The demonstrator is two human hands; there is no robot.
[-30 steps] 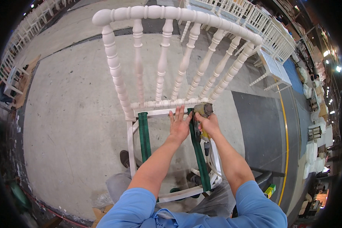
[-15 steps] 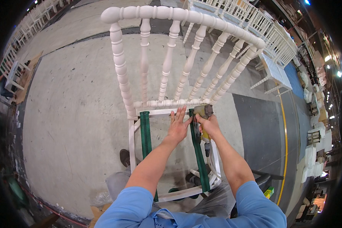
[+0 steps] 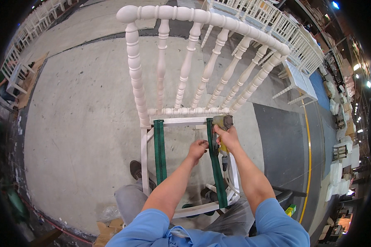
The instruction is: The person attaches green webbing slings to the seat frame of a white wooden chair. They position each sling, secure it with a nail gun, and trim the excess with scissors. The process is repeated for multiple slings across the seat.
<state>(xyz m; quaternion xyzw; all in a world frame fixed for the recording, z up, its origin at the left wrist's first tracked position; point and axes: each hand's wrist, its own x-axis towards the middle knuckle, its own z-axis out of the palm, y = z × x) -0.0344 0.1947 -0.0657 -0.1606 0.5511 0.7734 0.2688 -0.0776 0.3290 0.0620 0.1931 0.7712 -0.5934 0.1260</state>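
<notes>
Green strap (image 3: 217, 173), right side of the white chair (image 3: 185, 120), runs front-to-back; right hand (image 3: 229, 138), nearer the chair's back, grips a yellow tool (image 3: 222, 120); left hand (image 3: 198, 149) curls at the strap's inner edge, perhaps pinching.

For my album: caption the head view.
Right hand grips a yellow tool beside a green strap on a white chair.

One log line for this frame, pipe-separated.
left hand: curled beside right green strap, contact unclear | right hand: gripping yellow-grey tool, head by rear seat rail | left green strap: no hand on it
</notes>
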